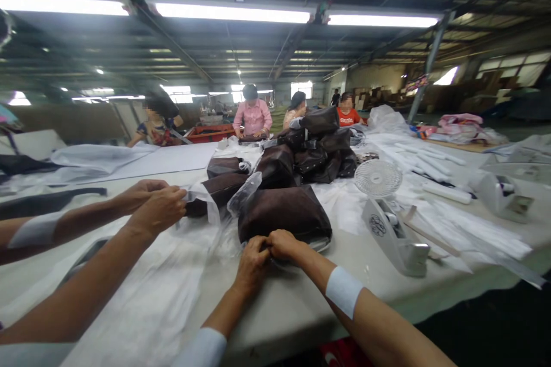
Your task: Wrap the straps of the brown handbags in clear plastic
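Note:
A puffed-out dark brown bag (284, 212) lies on the table right in front of me, with some clear plastic showing around its lower edge. At the bag's near side my left hand (253, 261) has its fingers closed on the lower edge. My right hand (283, 244) is closed beside it, the fingertips of both hands almost touching. The exact bit of bag or plastic between the fingers is hidden. Behind this bag rises a pile of similar dark bags (316, 152).
From the left reach a co-worker's hands (159, 206), holding clear plastic by another dark bag (224, 189). To my right stand a tape dispenser (394, 238) and a small white fan (377, 178). White plastic sheets (477, 229) spread beyond. Several people work across the table.

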The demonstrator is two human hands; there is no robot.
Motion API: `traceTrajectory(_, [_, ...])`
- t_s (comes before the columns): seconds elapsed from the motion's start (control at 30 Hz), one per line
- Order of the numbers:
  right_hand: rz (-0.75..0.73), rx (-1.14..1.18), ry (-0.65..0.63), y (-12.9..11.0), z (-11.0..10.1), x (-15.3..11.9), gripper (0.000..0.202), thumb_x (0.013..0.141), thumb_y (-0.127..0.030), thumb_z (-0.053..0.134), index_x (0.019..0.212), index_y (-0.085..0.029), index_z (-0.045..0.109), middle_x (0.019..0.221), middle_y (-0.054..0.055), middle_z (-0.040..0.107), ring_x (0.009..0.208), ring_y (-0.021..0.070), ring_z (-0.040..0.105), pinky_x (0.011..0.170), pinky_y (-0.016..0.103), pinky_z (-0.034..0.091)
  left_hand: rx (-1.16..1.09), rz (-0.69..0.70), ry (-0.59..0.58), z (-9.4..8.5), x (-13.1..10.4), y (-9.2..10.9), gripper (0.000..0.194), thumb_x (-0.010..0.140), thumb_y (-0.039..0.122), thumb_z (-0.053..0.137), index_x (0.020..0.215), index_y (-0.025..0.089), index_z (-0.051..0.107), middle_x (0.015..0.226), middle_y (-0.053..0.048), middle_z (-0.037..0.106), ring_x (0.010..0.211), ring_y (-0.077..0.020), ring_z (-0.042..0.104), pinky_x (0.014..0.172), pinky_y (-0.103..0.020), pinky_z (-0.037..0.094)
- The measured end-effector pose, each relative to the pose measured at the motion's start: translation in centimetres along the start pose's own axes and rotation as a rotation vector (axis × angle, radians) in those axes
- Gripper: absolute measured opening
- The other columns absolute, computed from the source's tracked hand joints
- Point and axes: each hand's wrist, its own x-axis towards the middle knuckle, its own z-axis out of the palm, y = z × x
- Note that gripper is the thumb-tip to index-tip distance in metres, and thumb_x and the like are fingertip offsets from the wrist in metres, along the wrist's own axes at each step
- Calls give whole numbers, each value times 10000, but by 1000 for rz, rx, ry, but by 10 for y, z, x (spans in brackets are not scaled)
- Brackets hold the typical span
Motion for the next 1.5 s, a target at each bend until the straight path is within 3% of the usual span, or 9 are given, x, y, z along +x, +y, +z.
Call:
traceTrajectory(0.17, [-87, 70, -59, 7, -10, -18, 304, 835, -426, 497, 937, -235, 711, 904, 38, 678, 779, 166, 612, 653, 226, 434, -147, -45, -41, 1, -6, -12, 150, 784, 191, 524, 871, 197, 646, 1022, -58, 631, 1019, -211, 522, 814, -336, 377])
traceTrajectory(0.27, [-96, 33, 49, 5, -10, -36, 421, 719, -574, 602, 994, -267, 690, 1052, 58, 582, 943, 221, 541, 759, 287, 444, -113, -67, -3, 4, -5, -11, 117, 774, 174, 520, 799, 182, 633, 956, -61, 633, 977, -218, 522, 784, -346, 362])
traceTrajectory(0.43, [29, -122, 290, -10, 11, -53, 191, 815, -371, 579, 928, -251, 676, 1146, 71, 505, 976, 226, 486, 739, 324, 424, -103, -26, -18, 6, -3, -9, 106, 750, 201, 564, 839, 176, 615, 958, -66, 611, 968, -230, 498, 792, -358, 352])
traceTrajectory(0.53, [-43, -249, 454, -15, 32, -54, 195, 894, -274, 461, 920, -218, 646, 1152, 79, 527, 951, 230, 472, 724, 359, 386, -82, -5, -72, 5, 0, -14, 91, 739, 201, 585, 824, 183, 611, 962, -60, 602, 965, -233, 485, 782, -357, 349])
traceTrajectory(0.7, [-16, -159, 542, -12, 50, -54, 134, 867, -230, 496, 909, -211, 621, 1113, 72, 560, 961, 228, 457, 713, 351, 345, -92, 58, -158, -3, 4, -19, 94, 723, 269, 636, 747, 187, 596, 924, -42, 602, 943, -224, 480, 769, -341, 346])
traceTrajectory(1.07, [-14, 82, 376, -6, 28, -59, 142, 774, -215, 554, 886, -242, 636, 1208, 24, 527, 1118, 225, 414, 791, 332, 357, 20, 37, -249, -8, 10, -14, 229, 764, 254, 574, 981, 208, 515, 981, -27, 593, 1002, -209, 473, 907, -367, 308])
traceTrajectory(1.2, [48, 68, 351, 19, 14, -68, 227, 854, -285, 482, 1048, -269, 599, 1136, 29, 580, 1018, 195, 506, 787, 321, 367, 104, 16, -263, -3, 10, -13, 217, 803, 269, 540, 1011, 221, 502, 1018, -31, 592, 1046, -225, 464, 911, -398, 293])
traceTrajectory(1.33, [150, -140, 224, 46, 8, -81, 187, 870, -246, 451, 867, -216, 635, 904, 43, 653, 885, 209, 574, 714, 318, 362, 184, 32, -275, -1, 10, -13, 198, 831, 282, 512, 1019, 220, 499, 1034, -37, 586, 1058, -234, 458, 915, -417, 283])
traceTrajectory(1.5, [158, -219, 163, 72, 14, -91, 127, 841, -190, 494, 856, -196, 620, 904, 49, 656, 889, 212, 585, 701, 305, 357, 202, 28, -329, -6, 14, -10, 187, 841, 303, 492, 1009, 220, 494, 1041, -36, 584, 1050, -231, 456, 892, -412, 294])
